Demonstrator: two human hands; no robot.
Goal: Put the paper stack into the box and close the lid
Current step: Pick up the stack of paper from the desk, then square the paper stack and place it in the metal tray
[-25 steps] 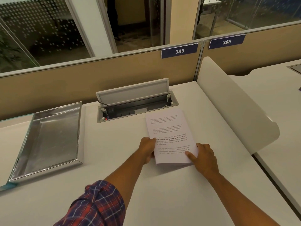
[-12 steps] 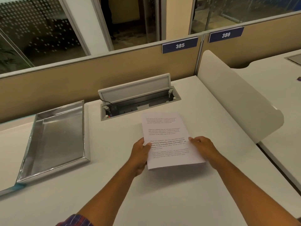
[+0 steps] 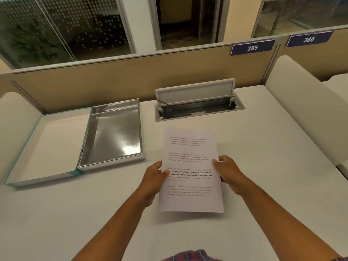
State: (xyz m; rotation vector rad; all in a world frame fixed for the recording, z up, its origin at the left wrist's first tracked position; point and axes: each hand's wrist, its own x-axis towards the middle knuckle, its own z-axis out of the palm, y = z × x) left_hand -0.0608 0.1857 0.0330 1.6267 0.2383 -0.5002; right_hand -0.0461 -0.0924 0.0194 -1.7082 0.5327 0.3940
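A white paper stack point(image 3: 190, 166) with printed text is held just above the desk, in front of me. My left hand point(image 3: 154, 178) grips its left edge, thumb on top. My right hand point(image 3: 227, 172) grips its right edge. To the left lies the box point(image 3: 113, 159), open and shallow, with a shiny silver inside and nothing in it. Its lid point(image 3: 47, 146), white inside with a teal edge, lies flat and open on the box's left side, joined along the shared edge.
A white desk point(image 3: 94, 213) carries everything. Behind the paper an open cable hatch point(image 3: 197, 108) is set in the desk with its flap up. A tan partition point(image 3: 113, 80) closes the back. White curved dividers stand at the right point(image 3: 305, 113) and far left.
Both hands moved from pressing the stack on the desk to gripping its side edges and raised it toward me. The view swung left, bringing the box's lid into sight.
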